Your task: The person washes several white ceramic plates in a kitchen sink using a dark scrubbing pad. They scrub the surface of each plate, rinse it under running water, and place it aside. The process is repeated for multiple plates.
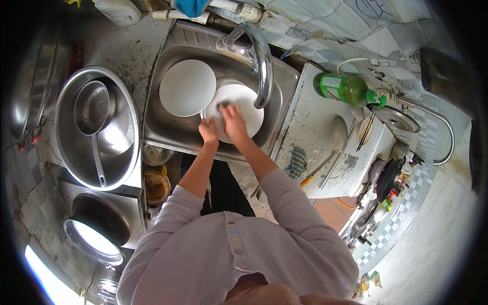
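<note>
A stainless steel sink (173, 131) lies before me under a curved chrome faucet (265, 68). At the sink's left rests a round white plate (187, 87). Several more white plates are stacked beside it, the top plate (244, 95) under my hands. My left hand (209, 131) grips something white and narrow at the left edge of the stack, seemingly a plate's rim or a handle; which one I cannot tell. Over the top plate, my right hand (233, 121) has its fingers on a small dark scrubber (224, 103), partly hidden by them.
A large steel basin (126, 152) with a ladle (91, 110) stands left of the sink. On the right counter are a green soap bottle (341, 88), a striped cloth (298, 162), a skimmer (340, 131) and chopsticks (366, 131).
</note>
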The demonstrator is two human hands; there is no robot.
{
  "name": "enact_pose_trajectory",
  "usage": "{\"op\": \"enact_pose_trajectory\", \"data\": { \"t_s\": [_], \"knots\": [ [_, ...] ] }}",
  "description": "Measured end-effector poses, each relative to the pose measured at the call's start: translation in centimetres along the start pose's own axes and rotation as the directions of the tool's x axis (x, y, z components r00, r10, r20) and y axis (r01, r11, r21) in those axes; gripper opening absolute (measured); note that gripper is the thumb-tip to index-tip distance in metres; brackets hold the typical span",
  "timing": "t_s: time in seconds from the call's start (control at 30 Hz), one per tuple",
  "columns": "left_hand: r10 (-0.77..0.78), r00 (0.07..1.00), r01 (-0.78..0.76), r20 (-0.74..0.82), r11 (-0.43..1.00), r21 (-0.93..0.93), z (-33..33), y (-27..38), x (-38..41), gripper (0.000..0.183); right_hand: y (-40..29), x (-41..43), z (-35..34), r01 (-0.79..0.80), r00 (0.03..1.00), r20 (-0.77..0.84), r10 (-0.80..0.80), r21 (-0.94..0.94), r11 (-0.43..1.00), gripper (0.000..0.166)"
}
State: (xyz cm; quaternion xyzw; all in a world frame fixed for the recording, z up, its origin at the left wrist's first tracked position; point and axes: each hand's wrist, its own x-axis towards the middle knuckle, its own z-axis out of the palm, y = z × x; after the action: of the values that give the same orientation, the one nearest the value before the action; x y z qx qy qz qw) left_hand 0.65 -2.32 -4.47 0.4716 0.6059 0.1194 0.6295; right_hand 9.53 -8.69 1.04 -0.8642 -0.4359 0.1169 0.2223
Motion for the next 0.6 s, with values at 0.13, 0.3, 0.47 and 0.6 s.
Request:
{"op": "enact_pose_trajectory", "data": {
  "t_s": [0.13, 0.3, 0.47, 0.6],
  "knots": [
    [-0.012, 1.0, 0.01, -0.026, 0.995, -0.104, -0.2, 0.3, -0.4, 0.018, 0.9, -4.8, -1.9, 0.013, 0.982, 0.187, -0.014, 0.003, 1.0, 0.039],
    [0.07, 0.997, -0.065, 0.044, 0.993, -0.102, 0.4, -0.6, -0.3, 0.016, 3.8, 2.3, -0.4, -0.236, 0.971, -0.048, 0.232, -0.102, 0.966, 0.025],
    [-0.005, 0.997, 0.008, 0.073, 0.999, -0.05, -0.2, -2.1, 0.7, 0.017, -0.5, -2.1, 0.9, 0.063, 0.995, 0.077, -0.067, 0.061, 0.996, 0.04],
    [-0.016, 0.996, 0.021, 0.089, 0.998, -0.051, -0.6, -0.2, 0.0, 0.018, 5.2, 0.0, -2.3, -0.217, 0.964, 0.124, 0.234, -0.139, 0.966, 0.033]
  ]
}}
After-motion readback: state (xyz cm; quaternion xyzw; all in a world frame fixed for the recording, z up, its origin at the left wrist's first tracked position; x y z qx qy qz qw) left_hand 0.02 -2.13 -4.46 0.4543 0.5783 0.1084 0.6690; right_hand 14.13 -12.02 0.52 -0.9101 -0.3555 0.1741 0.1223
